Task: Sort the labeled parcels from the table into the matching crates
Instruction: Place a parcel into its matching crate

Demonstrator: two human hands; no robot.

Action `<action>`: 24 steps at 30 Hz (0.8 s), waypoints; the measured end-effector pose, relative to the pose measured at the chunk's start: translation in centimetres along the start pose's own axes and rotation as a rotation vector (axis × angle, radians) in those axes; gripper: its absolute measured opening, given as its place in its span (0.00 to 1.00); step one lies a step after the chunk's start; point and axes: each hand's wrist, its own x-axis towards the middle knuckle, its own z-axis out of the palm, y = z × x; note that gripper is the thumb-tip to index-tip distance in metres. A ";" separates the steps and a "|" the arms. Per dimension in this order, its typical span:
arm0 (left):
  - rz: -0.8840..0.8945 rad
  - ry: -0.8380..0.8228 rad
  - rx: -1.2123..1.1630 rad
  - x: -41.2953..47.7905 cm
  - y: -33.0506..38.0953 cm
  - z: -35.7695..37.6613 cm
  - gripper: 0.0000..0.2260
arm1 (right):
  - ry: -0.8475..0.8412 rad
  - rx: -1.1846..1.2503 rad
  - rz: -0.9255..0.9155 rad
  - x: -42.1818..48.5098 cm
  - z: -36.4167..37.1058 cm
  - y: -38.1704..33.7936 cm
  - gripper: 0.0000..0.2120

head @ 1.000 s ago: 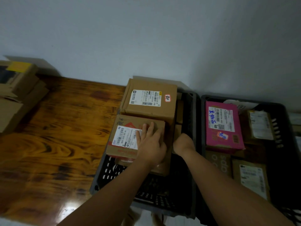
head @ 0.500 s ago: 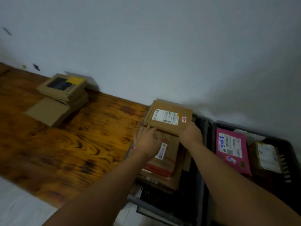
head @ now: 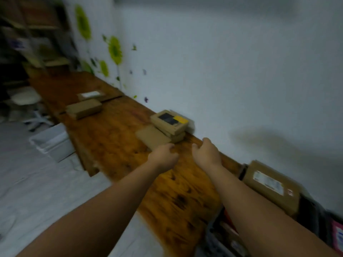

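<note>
A long wooden table is seen along a white wall. A pick is judged in hand: just beyond the left hand a flat brown parcel lies, long axis seemingly pointed back at it. That hand and the right hand are held loosely curled, empty; a two-sided grasp is called for.

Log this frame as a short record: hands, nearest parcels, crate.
left hand: empty, fingers loosely curled, over the brown wooden table
right hand: empty, fingers loosely curled
nearest parcels: stack of brown cardboard boxes by the wall; flat brown cardboard parcel beside it
crate: dark plastic crate holding a brown cardboard box with white label
contact: none evident; frame blurred
</note>
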 end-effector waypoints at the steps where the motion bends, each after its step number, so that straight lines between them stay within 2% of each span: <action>1: -0.021 0.037 0.000 -0.8 -2.4 -2.7 0.25 | -0.024 -0.014 -0.042 -0.7 2.1 -3.1 0.26; 4: -0.085 0.143 -0.047 -3.0 -7.7 -9.1 0.26 | -0.083 -0.010 -0.153 -2.5 7.1 -10.4 0.23; 11: -0.228 0.354 -0.151 -5.3 -18.5 -22.2 0.27 | -0.253 -0.012 -0.375 -5.7 15.6 -23.9 0.30; 18: -0.313 0.389 -0.215 -3.0 -25.9 -29.9 0.27 | -0.314 0.028 -0.452 -3.5 22.8 -32.0 0.29; 24: -0.301 0.385 -0.177 5.2 -29.7 -35.5 0.27 | -0.323 0.111 -0.411 3.5 28.5 -37.9 0.28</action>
